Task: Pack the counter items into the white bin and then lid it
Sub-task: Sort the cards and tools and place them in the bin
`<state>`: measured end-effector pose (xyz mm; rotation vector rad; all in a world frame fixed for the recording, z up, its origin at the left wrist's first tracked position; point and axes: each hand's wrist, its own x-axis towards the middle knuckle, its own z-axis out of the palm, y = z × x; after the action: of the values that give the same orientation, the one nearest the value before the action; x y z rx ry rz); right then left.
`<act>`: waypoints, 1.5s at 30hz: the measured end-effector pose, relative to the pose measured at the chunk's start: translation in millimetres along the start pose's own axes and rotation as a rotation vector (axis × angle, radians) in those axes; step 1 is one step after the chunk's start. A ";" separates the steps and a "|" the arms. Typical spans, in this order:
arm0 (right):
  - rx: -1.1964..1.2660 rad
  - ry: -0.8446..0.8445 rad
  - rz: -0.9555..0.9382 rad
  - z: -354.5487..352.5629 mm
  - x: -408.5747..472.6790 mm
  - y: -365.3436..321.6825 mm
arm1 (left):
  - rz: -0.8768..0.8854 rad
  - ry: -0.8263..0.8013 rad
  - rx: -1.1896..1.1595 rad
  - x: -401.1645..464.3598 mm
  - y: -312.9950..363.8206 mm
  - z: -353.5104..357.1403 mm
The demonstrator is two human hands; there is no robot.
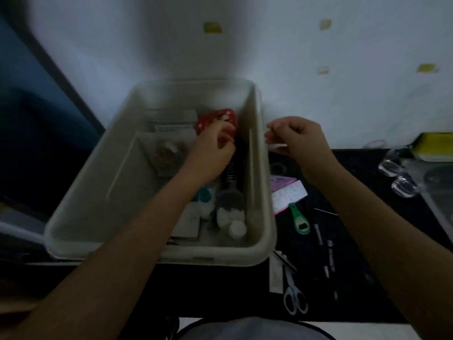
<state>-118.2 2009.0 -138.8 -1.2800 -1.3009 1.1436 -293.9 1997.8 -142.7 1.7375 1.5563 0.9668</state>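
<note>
White plastic, the bin [81, 212] sat lidless on the dark desk [355, 290] against the wall, already holding a boxed item, a bottle, a teal-capped container and a long dark tube. The left hand [213, 148] reached inside it with fingers pinched on a red spotted item [208, 119] near the far wall, while the right hand [299, 141] hovered just outside the bin's right rim, fingers curled around a small white strip [277, 146]. Scissors [294, 295], a green bottle opener [300, 220], a pink card [289, 196] and pens [329, 258] lay on the desk to the right.
</note>
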 end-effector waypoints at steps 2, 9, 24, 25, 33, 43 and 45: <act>-0.056 0.024 0.032 -24.7 -7.0 14.1 | 0.052 -0.024 -0.020 -0.8 23.1 27.4; -0.409 0.000 0.190 -100.3 -28.7 97.1 | 0.152 -0.176 0.157 -15.2 74.8 121.8; -0.945 -0.309 0.606 -124.7 -106.1 222.3 | -0.843 -0.876 0.614 -110.9 -55.5 245.3; -0.958 -0.305 0.590 -120.6 -106.6 223.2 | -0.842 -0.834 0.591 -114.1 -56.3 251.3; -0.934 -0.293 0.550 -117.1 -96.6 229.2 | -0.723 -0.745 0.643 -114.6 -51.5 277.7; -0.980 -0.229 0.483 -128.9 -57.8 235.5 | -0.537 -0.582 0.607 -61.5 -58.9 284.8; -0.984 -0.208 0.467 -134.7 -44.9 236.9 | -0.508 -0.534 0.533 -48.0 -66.4 285.2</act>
<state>42.6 1967.9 -359.5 -2.3153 -1.8866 0.9586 -94.4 1967.3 -360.1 1.6025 1.8288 -0.1734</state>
